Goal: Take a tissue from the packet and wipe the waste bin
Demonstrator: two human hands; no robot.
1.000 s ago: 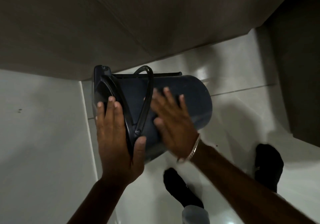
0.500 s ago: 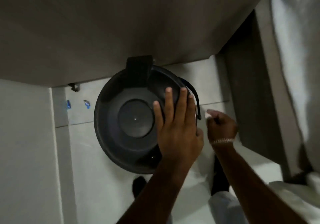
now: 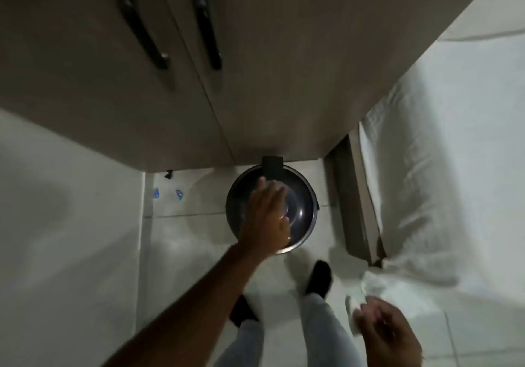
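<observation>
The dark round waste bin (image 3: 304, 210) stands upright on the tiled floor, against the foot of the cabinet, with its lid shut. My left hand (image 3: 267, 216) is stretched out over the lid with fingers spread and nothing in it; whether it touches the lid I cannot tell. My right hand (image 3: 386, 335) is low at the right, away from the bin, blurred, with its fingers closed on a crumpled white tissue (image 3: 353, 310). The tissue packet is not in view.
A brown cabinet (image 3: 255, 97) with two black handles (image 3: 143, 30) rises behind the bin. A bed with white sheets (image 3: 440, 182) fills the right side. A white wall (image 3: 71, 224) is at the left. Small blue bits (image 3: 179, 194) lie on the floor. My dark-socked feet (image 3: 319, 278) stand below the bin.
The bin went from tilted on its side in both hands to standing upright. My view has risen away from it. My right hand drew back to the lower right with the tissue.
</observation>
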